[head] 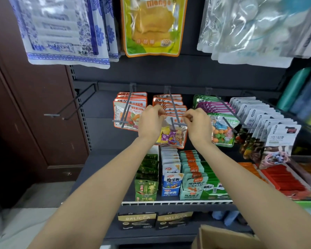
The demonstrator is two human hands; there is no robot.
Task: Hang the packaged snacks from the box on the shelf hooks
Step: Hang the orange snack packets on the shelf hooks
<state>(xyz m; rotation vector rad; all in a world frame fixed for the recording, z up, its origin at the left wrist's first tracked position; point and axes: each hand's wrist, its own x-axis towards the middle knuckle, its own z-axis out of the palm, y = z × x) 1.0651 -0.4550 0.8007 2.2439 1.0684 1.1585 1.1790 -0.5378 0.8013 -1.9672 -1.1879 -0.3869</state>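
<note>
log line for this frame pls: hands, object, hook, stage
left hand: pinching packet top | right hand: pinching packet top | object: candy packet | hook: middle, stocked | stage: threading packet onto hook | box: lower right

The yellow pouch [151, 26] hanging at the top reads "Mango", with "100" near its lower right corner. Two black-and-gold packs [137, 220] on the lowest shelf both read "DALICCA". A blue-and-white box [171, 186] on the middle shelf bears "魔芋爽" on its front pack and below. Print on the other hanging packets is too small or blurred to read.
</note>
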